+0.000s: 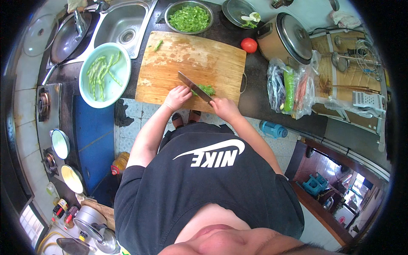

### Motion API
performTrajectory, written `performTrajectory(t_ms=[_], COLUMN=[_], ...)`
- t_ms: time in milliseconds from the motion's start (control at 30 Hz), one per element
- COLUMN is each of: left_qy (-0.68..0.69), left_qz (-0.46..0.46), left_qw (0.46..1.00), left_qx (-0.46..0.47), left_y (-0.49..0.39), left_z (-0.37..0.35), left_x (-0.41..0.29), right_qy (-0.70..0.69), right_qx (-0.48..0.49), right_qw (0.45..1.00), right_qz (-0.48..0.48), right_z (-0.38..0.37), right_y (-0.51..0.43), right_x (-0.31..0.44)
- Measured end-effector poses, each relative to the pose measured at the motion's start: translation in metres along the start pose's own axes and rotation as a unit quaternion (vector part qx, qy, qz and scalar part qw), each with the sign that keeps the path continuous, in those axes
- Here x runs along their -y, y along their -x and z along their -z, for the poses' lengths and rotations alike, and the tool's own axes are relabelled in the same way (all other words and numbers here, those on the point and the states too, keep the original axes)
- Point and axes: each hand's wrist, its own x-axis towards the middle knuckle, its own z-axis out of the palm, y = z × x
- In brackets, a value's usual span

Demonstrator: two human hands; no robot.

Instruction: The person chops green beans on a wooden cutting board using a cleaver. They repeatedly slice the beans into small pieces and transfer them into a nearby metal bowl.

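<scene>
On the wooden cutting board (pixel 191 60), my right hand (pixel 224 108) grips the handle of a kitchen knife (pixel 195 87). The broad blade slants up and left across the board. Close against the blade's left side, my left hand (pixel 178 97) has its fingers curled down, with a bit of green bean showing at the fingertips; the rest is hidden under the hand. Chopped green beans (pixel 207 89) lie just right of the blade. Another green piece (pixel 158 45) rests near the board's far left corner.
A metal bowl of chopped greens (pixel 188 19) stands beyond the board. To the left, a pale green basin (pixel 83 76) holds whole beans beside the sink (pixel 122 24). A tomato (pixel 249 45), a large lidded pot (pixel 287 38) and bagged vegetables (pixel 289 89) sit at right.
</scene>
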Motion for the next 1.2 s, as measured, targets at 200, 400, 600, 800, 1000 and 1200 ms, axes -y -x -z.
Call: performTrajectory(t_ms=[200,400,600,800,1000,1200], left_qy=[0.003,0.0,0.02,0.016,-0.005,0.0], left_qz=[-0.004,-0.017,-0.007,-0.01,-0.017,-0.016], left_qw=[1.0,1.0,0.999,0.999,0.999,0.999], left_qx=[0.009,0.018,0.037,0.035,0.032,0.034], left_y=[0.001,0.002,0.002,0.002,0.001,0.003], left_z=[-0.001,-0.002,-0.001,0.001,0.001,-0.001], left_x=[0.001,0.002,0.001,0.0,0.001,0.002], right_qy=[-0.003,-0.006,-0.018,-0.03,-0.005,-0.004], right_qx=[0.021,0.023,0.006,-0.022,-0.006,-0.004], right_qw=[1.0,1.0,0.999,0.999,1.0,1.0], right_qz=[-0.007,-0.015,-0.028,-0.025,-0.005,0.003], right_z=[0.001,-0.007,-0.026,-0.026,-0.013,-0.007], right_y=[-0.001,-0.01,-0.028,-0.024,-0.003,-0.004], right_x=[0.001,0.004,0.005,-0.008,-0.001,0.006])
